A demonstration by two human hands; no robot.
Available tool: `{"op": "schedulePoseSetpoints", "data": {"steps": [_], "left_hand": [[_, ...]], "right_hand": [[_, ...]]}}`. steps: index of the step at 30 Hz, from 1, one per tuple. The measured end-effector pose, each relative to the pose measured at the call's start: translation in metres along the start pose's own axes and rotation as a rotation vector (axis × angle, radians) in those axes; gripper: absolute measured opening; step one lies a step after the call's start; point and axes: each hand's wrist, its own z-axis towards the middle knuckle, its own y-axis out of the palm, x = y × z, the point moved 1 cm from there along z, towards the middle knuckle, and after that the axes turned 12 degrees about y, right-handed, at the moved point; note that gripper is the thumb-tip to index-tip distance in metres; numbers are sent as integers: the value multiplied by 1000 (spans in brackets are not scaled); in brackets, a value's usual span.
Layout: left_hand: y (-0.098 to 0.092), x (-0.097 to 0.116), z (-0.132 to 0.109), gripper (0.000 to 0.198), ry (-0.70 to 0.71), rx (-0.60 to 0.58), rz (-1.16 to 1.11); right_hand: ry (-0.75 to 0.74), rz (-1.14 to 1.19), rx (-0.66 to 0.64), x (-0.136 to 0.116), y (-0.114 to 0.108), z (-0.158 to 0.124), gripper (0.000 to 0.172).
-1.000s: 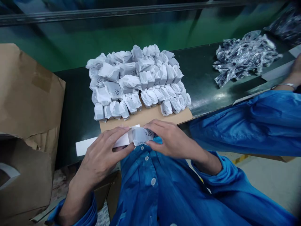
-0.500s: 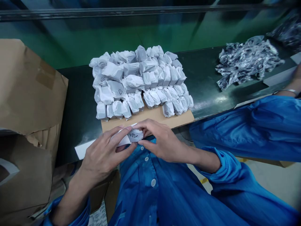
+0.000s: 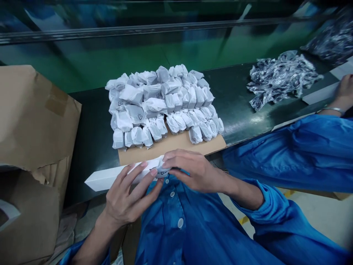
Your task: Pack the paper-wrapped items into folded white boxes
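Note:
A small white wrapped packet point(image 3: 162, 173) with a dark printed mark is held in front of the blue jacket, between both hands. My left hand point(image 3: 131, 198) grips its left end, with the fingers laid over the front and the thumb below. My right hand point(image 3: 190, 169) closes its bent fingers round the right end, hiding part of it. Behind the left fingers a long white card strip or flat box point(image 3: 103, 179) runs along the table edge; whether the left hand touches it I cannot tell. Rows of similar white packets point(image 3: 132, 94) rest on a brown cardboard sheet point(image 3: 176, 142) just beyond.
A big torn cardboard box point(image 3: 35, 121) stands at the left. On the dark table point(image 3: 234, 92), a heap of clear plastic-wrapped parts point(image 3: 284, 79) lies to the right. Another person's blue sleeve point(image 3: 289, 151) and hand point(image 3: 344, 90) are close by on the right.
The view has tilted slightly upward, so things sit lower. My right fingers have closed further over the packet and my left fingers have spread along it. More of the white strip shows.

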Motion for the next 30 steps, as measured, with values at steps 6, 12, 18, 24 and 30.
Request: {"op": "schedulePoseSetpoints", "data": {"steps": [6,12,18,24,30], "left_hand": [[-3,2,-6,47,15,55,49],[4,-2,-7,51,-27,112,56],[9,-5,-7,61,-244,221,-127],[22,-6,-16,75,-177,227,-52],[17,-11,1,98,-268,141,-16]], "right_hand": [[101,120,99,-16,8,5,15],[159,124,253,-15,21,6,11],[79,11,241,-9,18,13,13],[64,6,283,-4,18,18,13],[62,12,319,0,24,13,15]]}}
